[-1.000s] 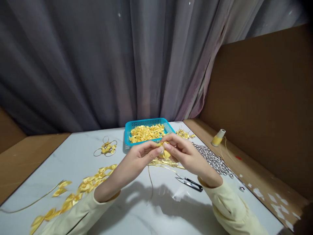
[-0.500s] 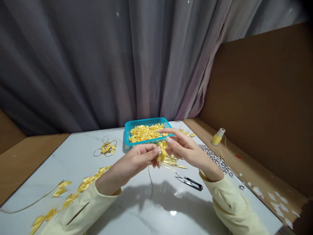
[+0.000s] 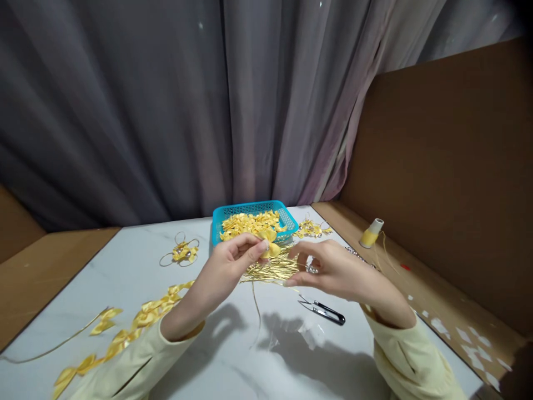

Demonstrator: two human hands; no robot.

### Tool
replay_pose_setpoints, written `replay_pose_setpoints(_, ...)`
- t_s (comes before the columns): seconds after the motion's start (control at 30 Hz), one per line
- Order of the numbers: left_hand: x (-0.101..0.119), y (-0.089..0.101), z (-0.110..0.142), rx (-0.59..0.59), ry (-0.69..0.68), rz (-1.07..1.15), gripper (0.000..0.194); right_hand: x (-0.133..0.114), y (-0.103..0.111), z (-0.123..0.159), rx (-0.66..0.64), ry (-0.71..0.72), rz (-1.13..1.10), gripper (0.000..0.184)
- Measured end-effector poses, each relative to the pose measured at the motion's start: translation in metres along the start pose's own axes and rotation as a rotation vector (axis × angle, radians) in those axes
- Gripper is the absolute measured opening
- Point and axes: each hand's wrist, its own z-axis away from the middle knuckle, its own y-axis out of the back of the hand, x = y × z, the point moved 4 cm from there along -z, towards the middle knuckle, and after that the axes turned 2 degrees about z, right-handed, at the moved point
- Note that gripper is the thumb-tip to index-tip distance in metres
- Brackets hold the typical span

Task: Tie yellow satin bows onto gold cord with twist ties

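My left hand (image 3: 239,258) is closed, thumb and fingers pinching a yellow ribbon bow (image 3: 270,244) above the middle of the table. My right hand (image 3: 322,266) is to the right of the bow, apart from it. Its thumb and curled fingers stand apart, and I see nothing held between them. Under and between the hands lies a bundle of gold cords (image 3: 272,270). A single cord (image 3: 256,305) trails on the table below my left hand. Close below my right hand are black-handled thread snips (image 3: 322,311).
A blue basket (image 3: 215,226) of yellow bows stands at the back. Finished-looking bow loops (image 3: 183,253) lie left, and more bow pieces (image 3: 310,228) lie right. A row of bows (image 3: 120,341) runs along my left forearm. A thread spool (image 3: 370,233) and silvery rings (image 3: 353,253) are at right.
My right hand has come away from the bow, moving right and slightly down, with its fingers spreading. My left hand keeps the bow, which has shifted slightly left and up.
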Motion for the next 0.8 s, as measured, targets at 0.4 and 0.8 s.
replay_pose_setpoints(0.4,-0.008,0.007,-0.004,0.094,-0.061,-0.178,0.022,-0.026,0.003,0.011,-0.149,0.183,-0.006,0.029)
replay_pose_setpoints(0.8,-0.011,-0.001,-0.007,0.067,0.019,0.001,0.021,-0.032,-0.023,0.011,-0.276,0.225,0.272,0.024)
